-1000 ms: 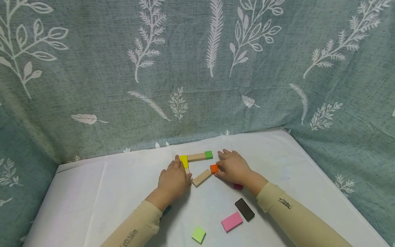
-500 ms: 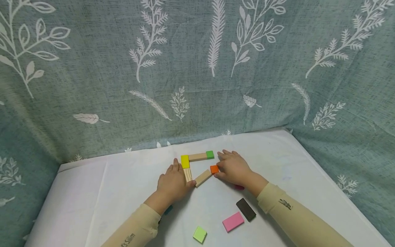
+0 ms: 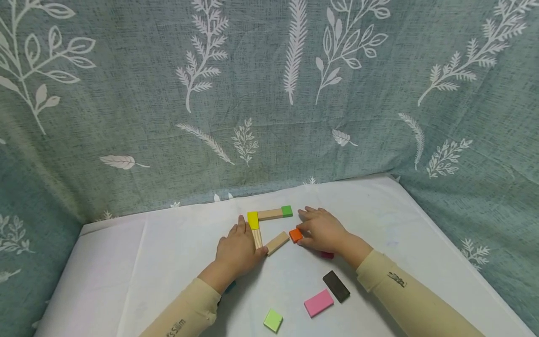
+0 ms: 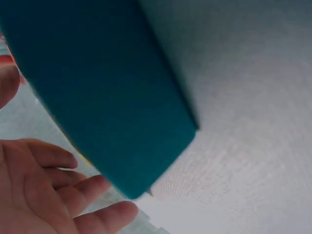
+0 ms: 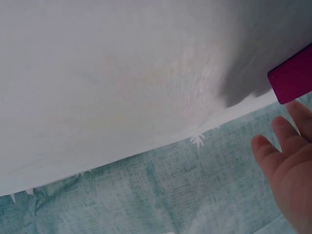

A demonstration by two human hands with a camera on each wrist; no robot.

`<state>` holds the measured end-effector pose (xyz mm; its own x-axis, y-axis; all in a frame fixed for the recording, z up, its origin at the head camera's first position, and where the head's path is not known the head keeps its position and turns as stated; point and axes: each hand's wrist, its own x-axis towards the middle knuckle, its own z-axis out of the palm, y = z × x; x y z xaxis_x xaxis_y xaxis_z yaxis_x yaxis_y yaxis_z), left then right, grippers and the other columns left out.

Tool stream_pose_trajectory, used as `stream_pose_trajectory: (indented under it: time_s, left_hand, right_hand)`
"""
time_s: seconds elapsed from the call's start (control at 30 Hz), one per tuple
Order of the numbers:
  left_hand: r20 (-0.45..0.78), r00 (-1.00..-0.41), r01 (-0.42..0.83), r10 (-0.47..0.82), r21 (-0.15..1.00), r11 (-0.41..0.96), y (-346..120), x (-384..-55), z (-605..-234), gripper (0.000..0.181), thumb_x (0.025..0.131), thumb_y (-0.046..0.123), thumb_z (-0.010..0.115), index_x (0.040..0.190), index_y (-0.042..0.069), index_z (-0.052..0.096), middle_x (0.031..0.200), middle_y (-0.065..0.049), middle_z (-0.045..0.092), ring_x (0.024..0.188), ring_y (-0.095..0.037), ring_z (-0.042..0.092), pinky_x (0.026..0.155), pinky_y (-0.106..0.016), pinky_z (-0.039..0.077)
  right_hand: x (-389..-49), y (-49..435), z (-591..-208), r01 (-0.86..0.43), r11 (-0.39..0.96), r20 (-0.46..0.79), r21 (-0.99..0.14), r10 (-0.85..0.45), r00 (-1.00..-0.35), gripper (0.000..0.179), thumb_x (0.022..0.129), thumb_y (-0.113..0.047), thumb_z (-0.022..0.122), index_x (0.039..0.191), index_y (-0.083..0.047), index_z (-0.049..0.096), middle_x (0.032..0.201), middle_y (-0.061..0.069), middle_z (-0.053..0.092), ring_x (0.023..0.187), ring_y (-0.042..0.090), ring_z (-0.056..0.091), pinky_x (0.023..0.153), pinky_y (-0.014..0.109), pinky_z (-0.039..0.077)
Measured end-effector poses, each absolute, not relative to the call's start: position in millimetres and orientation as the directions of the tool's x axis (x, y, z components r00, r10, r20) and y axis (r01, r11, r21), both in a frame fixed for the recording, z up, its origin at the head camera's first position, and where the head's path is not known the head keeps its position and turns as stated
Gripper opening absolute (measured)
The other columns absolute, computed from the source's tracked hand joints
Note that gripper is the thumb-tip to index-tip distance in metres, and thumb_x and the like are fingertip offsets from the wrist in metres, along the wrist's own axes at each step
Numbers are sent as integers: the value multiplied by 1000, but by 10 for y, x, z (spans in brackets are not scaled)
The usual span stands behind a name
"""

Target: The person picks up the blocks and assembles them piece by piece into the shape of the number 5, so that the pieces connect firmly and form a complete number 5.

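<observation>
In the head view, my left hand [image 3: 236, 250] lies with straight fingers along the left side of a striped pale wooden block [image 3: 257, 238] and a yellow block [image 3: 252, 220]. Its thumb reaches the near end, where a plain wooden block [image 3: 278, 243] slants off to the right. Thumb and index finger of my right hand [image 3: 323, 229] pinch a small orange block [image 3: 296, 235], just past the far end of that slanted block. Another wooden block [image 3: 269, 214] runs from the yellow one to a green block [image 3: 287, 211].
Under my left wrist lies a teal block [image 4: 102, 97], large in the left wrist view. A magenta block [image 5: 295, 75] sits below my right wrist. Nearer me are dark brown [image 3: 336, 286], pink [image 3: 318, 303] and light green [image 3: 273, 320] blocks. A leaf-patterned curtain [image 3: 261, 103] closes the back.
The left thumb has slid toward the near end of the striped block. My right hand has drawn the orange block slightly right and nearer, turning it and leaving a small gap beside the slanted block.
</observation>
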<state>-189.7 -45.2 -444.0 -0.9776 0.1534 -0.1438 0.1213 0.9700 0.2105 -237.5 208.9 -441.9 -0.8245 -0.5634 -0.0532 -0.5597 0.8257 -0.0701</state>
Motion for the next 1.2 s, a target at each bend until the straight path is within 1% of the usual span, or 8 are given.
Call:
stream_pose_trajectory:
  time_s: [0.13,0.27,0.33,0.47,0.77,0.97,1.1,1.2]
  left_hand:
    - [-130,-979,127,155,204,971,-458,-1881,-4423,99,90,61,65,152,-9,34,164,-25,24,145,-38,40,105,-62,44]
    - [-113,-981,132,156,192,972,-476,-1873,-4404,98,91,62,64,151,-10,35,164,-25,24,145,-38,41,104,-62,44]
    - [-108,-982,132,155,194,972,-480,-1872,-4402,98,91,62,64,151,-10,36,164,-25,24,145,-38,41,105,-63,44]
    - [-110,-982,132,156,200,971,-484,-1870,-4414,98,91,62,63,152,-9,35,164,-25,24,145,-38,41,105,-63,43]
    - [-111,-981,137,160,192,972,-500,-1853,-4455,96,94,65,56,153,-8,34,165,-25,24,145,-36,41,104,-62,44]
    - [-110,-980,140,164,195,971,-539,-1830,-4420,93,97,64,50,153,-8,33,165,-26,22,146,-38,39,106,-62,43]
    - [-93,-981,145,170,232,962,-673,-1806,-4342,92,99,63,49,153,-9,31,165,-28,19,148,-41,35,107,-65,40]
    - [-73,-980,156,183,281,947,-872,-1777,-4259,92,100,60,49,153,-12,28,164,-30,16,149,-45,31,110,-66,37]
  right_hand:
    - [-2372,2066,-4424,-535,843,-71,-59,-538,-840,58,89,-55,70,129,-14,71,153,10,51,146,34,42,117,57,33]
    - [-2343,2009,-4416,-507,860,-51,-52,-509,-859,62,86,-66,67,117,-14,77,150,9,55,145,33,44,117,57,34]
    - [-2330,1984,-4405,-508,859,-32,-53,-510,-859,56,86,-63,69,109,-13,80,148,9,57,144,33,45,117,57,34]
    - [-2318,1958,-4395,-517,854,-18,-52,-518,-855,45,88,-53,73,106,-12,81,147,9,58,144,31,46,118,54,34]
    - [-2317,1976,-4402,-508,859,-29,-65,-511,-859,44,88,-49,74,113,-14,79,148,8,57,145,31,45,118,54,34]
    - [-2307,2050,-4396,-526,849,-42,-43,-528,-848,57,87,-58,71,125,-14,74,150,8,54,145,32,44,118,54,34]
    - [-2202,2213,-4302,-573,815,-43,-86,-577,-815,63,86,-55,74,133,-13,68,155,12,49,148,34,39,118,56,32]
    - [-2053,2414,-4254,-622,769,-77,-148,-636,-768,64,84,-49,78,137,-16,65,158,12,44,151,37,33,119,61,28]
